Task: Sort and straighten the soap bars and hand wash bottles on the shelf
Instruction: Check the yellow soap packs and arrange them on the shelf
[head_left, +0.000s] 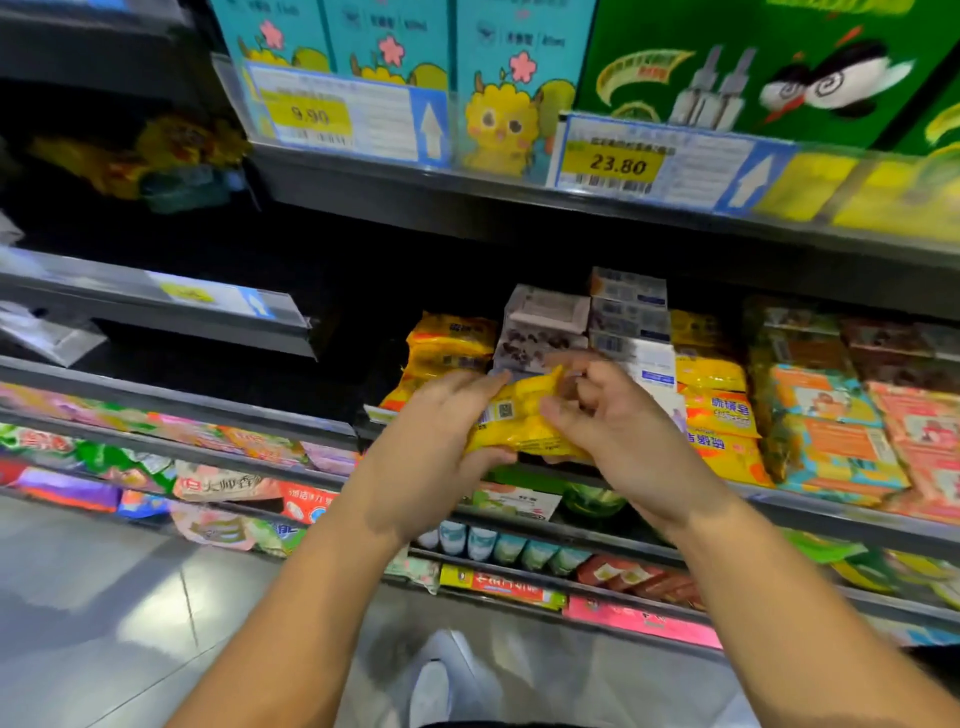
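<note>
I hold a yellow soap pack (522, 421) in front of the middle shelf. My left hand (441, 447) grips its left end, thumb below and fingers on top. My right hand (608, 421) grips its right end with curled fingers. Behind it, more yellow soap packs (449, 345) lie stacked on the shelf at the left. White and purple soap boxes (545, 325) are piled behind my hands, and a second stack of yellow packs (719, 410) stands to the right. No hand wash bottles can be made out.
Orange and teal packs (831, 431) fill the shelf's right side. A dark gap (358, 332) lies left of the yellow stack. The upper shelf edge (519, 197) with price tags overhangs. Lower shelves (545, 566) hold small bottles and packets. Tiled floor (130, 597) at lower left.
</note>
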